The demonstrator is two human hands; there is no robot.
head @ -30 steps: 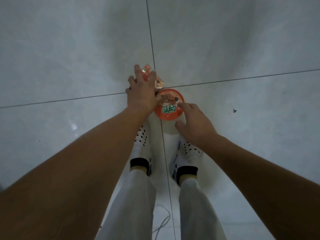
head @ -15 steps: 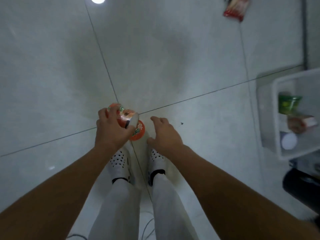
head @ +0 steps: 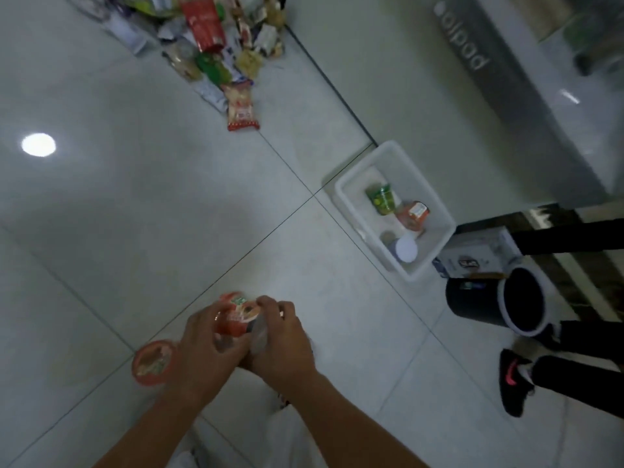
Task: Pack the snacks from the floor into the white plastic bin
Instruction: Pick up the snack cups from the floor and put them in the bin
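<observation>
Both hands meet in front of me around a small red snack cup [head: 236, 315]. My left hand [head: 206, 346] grips it from the left and my right hand [head: 280, 342] closes on it from the right. A round red noodle bowl [head: 153, 361] lies on the floor just left of my left hand. The white plastic bin [head: 351, 204] stands to the right and farther off, holding a green packet [head: 381, 199], an orange cup [head: 413, 214] and a white-lidded tub [head: 405, 248]. A heap of snack packets [head: 216, 52] lies at the far top.
A black waste bucket [head: 472, 302] lies on its side right of the bin, beside a white carton [head: 472, 255]. Another person's legs and a black shoe [head: 513, 380] stand at the right. A grey panel [head: 489, 72] runs along the upper right.
My view has swung up and right, bringing the bin and snack heap into sight. My right hand has joined the left on the small red cup; the noodle bowl now lies left of my hands.
</observation>
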